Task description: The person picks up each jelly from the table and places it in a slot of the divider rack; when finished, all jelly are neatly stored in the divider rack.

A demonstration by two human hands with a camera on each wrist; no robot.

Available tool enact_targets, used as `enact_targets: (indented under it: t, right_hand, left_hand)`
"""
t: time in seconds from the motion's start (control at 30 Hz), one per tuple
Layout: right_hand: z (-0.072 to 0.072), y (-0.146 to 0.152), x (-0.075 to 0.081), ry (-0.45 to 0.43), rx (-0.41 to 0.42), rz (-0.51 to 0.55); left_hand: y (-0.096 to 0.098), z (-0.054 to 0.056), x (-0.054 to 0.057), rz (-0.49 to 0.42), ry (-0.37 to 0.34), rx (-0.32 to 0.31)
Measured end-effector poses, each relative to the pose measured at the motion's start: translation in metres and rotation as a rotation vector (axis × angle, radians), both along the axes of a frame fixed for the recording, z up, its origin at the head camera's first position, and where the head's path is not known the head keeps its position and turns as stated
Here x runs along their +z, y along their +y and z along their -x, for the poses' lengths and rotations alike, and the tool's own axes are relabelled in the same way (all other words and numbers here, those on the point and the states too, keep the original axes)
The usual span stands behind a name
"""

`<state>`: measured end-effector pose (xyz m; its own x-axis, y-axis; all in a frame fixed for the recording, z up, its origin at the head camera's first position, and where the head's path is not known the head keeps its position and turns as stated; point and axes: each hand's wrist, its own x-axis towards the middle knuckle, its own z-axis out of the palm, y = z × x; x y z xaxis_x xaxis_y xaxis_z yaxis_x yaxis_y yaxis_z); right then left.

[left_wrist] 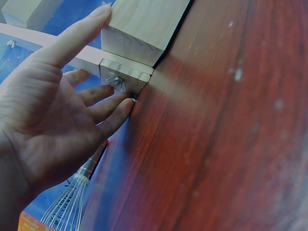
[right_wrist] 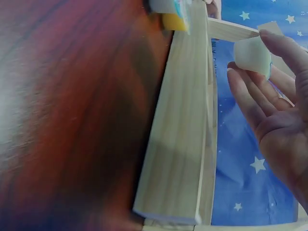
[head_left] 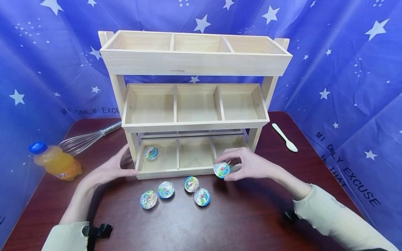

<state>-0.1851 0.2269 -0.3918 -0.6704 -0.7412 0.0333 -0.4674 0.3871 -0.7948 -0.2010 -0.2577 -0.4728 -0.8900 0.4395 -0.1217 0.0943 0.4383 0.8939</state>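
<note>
My right hand (head_left: 249, 163) pinches a small jelly cup (head_left: 221, 170) between thumb and fingers, in front of the bottom tier's right part. In the right wrist view the cup's pale side (right_wrist: 252, 55) shows between the fingertips. My left hand (head_left: 111, 169) rests at the lower left corner of the three-tier wooden rack (head_left: 194, 64). In the left wrist view its extended thumb (left_wrist: 91, 24) touches the bin corner, and the other fingers lie by the foot. One jelly cup (head_left: 151, 152) sits in the bottom left compartment. Several more, including one cup (head_left: 148, 199), lie before the rack.
A bottle of orange drink (head_left: 58, 162) and a whisk (head_left: 84, 139) lie on the left of the dark wooden table (head_left: 201, 230). At the right lies a white spoon (head_left: 284, 137). A blue star-patterned cloth (head_left: 345, 69) hangs behind the rack and at both sides.
</note>
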Motion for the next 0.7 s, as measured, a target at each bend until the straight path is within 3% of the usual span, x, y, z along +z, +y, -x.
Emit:
enact_targets:
  t: [0.37,0.57,0.7]
  right_hand:
    - [0.022,-0.029,0.011,-0.003,-0.006,0.049]
    - [0.036,-0.051,0.009,-0.124,-0.012,0.072]
    - [0.045,-0.069,0.006,-0.174,-0.006,0.056]
  left_hand:
    - [0.002,0.001,0.001,-0.011,-0.014,-0.012]
    - [0.002,0.001,0.002,-0.036,-0.001,-0.019]
    - [0.002,0.000,0.002,0.008,0.020,-0.009]
